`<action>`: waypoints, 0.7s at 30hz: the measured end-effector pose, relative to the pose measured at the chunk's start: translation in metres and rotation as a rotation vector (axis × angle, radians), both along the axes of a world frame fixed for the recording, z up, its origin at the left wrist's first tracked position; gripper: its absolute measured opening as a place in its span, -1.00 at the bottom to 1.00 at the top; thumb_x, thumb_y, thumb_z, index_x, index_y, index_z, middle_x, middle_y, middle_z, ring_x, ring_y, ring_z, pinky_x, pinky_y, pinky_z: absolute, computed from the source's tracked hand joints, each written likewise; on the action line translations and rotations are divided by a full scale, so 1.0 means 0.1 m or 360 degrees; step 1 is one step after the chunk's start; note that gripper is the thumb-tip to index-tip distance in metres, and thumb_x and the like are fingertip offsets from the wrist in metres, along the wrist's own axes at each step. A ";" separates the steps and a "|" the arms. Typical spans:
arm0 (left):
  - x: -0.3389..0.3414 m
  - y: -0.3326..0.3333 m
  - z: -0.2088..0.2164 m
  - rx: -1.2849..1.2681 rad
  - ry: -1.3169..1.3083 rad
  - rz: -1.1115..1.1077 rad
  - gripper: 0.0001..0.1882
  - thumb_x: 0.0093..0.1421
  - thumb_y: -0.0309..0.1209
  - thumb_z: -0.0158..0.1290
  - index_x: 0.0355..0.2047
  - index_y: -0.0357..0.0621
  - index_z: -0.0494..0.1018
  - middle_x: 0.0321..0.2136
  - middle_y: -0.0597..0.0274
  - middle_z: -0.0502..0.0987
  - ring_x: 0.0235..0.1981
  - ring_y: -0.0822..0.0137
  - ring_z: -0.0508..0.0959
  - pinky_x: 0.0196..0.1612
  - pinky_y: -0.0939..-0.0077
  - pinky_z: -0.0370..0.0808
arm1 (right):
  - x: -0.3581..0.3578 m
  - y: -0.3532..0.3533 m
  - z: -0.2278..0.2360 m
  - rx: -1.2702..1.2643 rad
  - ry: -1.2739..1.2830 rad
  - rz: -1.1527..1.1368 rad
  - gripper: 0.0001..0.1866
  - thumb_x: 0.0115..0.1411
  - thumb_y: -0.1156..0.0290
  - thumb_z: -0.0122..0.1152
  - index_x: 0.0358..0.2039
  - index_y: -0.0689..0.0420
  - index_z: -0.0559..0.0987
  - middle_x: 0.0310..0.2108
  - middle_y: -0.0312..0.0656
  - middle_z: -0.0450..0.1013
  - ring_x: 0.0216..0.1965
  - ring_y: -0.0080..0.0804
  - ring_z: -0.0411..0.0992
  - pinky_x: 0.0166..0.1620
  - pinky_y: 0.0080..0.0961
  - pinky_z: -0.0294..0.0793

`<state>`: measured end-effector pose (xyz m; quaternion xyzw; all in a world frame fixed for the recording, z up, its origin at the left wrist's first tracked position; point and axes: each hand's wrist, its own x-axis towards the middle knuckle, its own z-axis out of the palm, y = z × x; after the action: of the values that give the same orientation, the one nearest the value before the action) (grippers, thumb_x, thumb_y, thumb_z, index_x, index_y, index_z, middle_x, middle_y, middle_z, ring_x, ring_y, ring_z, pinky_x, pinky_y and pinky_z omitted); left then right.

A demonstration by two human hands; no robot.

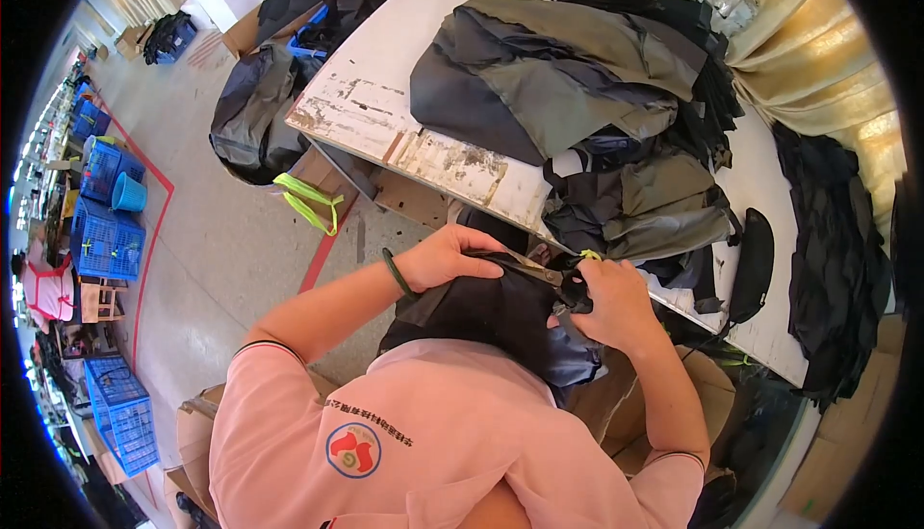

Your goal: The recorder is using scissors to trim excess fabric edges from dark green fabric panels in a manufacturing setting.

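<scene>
Across my lap lies a piece of black fabric (pixel 457 309). My left hand (pixel 450 258) is closed on its upper edge, thumb on top, with a green bangle at the wrist. To the right, my right hand (pixel 612 300) is curled at the far end of that edge, around a small dark thing whose kind I cannot make out. A bit of yellow-green shows by its fingertips. Just beyond, on the white table (pixel 385 105), rests a crumpled bundle of dark grey-green fabric (pixel 640 204).
A larger heap of grey-green and black fabric (pixel 549 67) covers the table's middle. A black pouch-like strip (pixel 751 269) lies at the right edge, near stacked black pieces (pixel 837 259). Cardboard boxes stand beside me. Blue crates (pixel 106 240) line the left, past a red floor line.
</scene>
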<state>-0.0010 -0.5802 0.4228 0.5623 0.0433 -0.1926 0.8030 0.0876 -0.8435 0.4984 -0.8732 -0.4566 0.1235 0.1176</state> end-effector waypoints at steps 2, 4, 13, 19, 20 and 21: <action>0.02 0.01 -0.03 -0.0011 0.0021 0.0003 -0.69 0.07 -0.64 0.17 -0.13 -0.27 0.53 -0.22 0.30 0.58 -0.21 0.54 0.51 -0.07 0.62 0.45 | 0.03 0.02 0.01 -0.0030 0.0015 0.0006 -0.41 -0.25 0.01 0.47 -0.39 0.16 0.40 -0.45 -0.10 0.46 -0.29 -0.14 0.44 -0.20 -0.32 0.29; 0.03 0.01 -0.05 -0.0022 0.0041 0.0003 -0.69 0.06 -0.65 0.18 -0.13 -0.27 0.53 -0.24 0.31 0.59 -0.22 0.55 0.51 -0.07 0.63 0.45 | 0.06 0.01 0.00 -0.0058 0.0030 0.0008 -0.41 -0.25 0.01 0.47 -0.39 0.16 0.40 -0.46 -0.10 0.46 -0.30 -0.14 0.44 -0.21 -0.33 0.29; 0.07 0.01 -0.05 0.0049 0.0038 -0.0060 -0.69 0.05 -0.64 0.19 -0.14 -0.28 0.54 -0.24 0.30 0.59 -0.24 0.55 0.52 -0.09 0.64 0.45 | 0.15 -0.05 -0.06 -0.0102 0.0059 0.0098 -0.47 -0.23 0.05 0.47 -0.43 0.13 0.41 -0.50 -0.11 0.50 -0.36 -0.11 0.47 -0.26 -0.32 0.31; 0.07 -0.02 -0.02 -0.0037 0.0062 -0.0103 -0.69 0.07 -0.64 0.17 -0.13 -0.30 0.53 -0.23 0.29 0.59 -0.23 0.55 0.51 -0.09 0.64 0.45 | 0.14 -0.09 -0.06 -0.0227 0.0059 0.0082 -0.43 -0.22 -0.03 0.46 -0.41 0.14 0.41 -0.50 -0.12 0.50 -0.38 -0.10 0.47 -0.27 -0.32 0.32; 0.07 -0.02 -0.04 0.0004 0.0052 -0.0095 -0.69 0.07 -0.64 0.17 -0.13 -0.30 0.53 -0.22 0.29 0.59 -0.23 0.55 0.51 -0.09 0.64 0.45 | 0.14 -0.08 -0.05 -0.0143 0.0099 0.0084 -0.41 -0.21 -0.05 0.45 -0.40 0.14 0.41 -0.50 -0.12 0.50 -0.38 -0.10 0.47 -0.26 -0.33 0.30; 0.06 -0.03 -0.06 0.0045 0.0041 -0.0087 -0.69 0.07 -0.64 0.17 -0.12 -0.30 0.53 -0.22 0.28 0.59 -0.23 0.55 0.51 -0.08 0.64 0.45 | 0.13 -0.07 -0.04 -0.0060 0.0139 0.0087 -0.40 -0.21 -0.08 0.44 -0.40 0.15 0.41 -0.50 -0.13 0.50 -0.38 -0.11 0.47 -0.26 -0.33 0.29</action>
<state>0.0053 -0.5831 0.4171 0.5719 0.0411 -0.2212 0.7888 0.1005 -0.8508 0.4947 -0.8562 -0.4723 0.1731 0.1175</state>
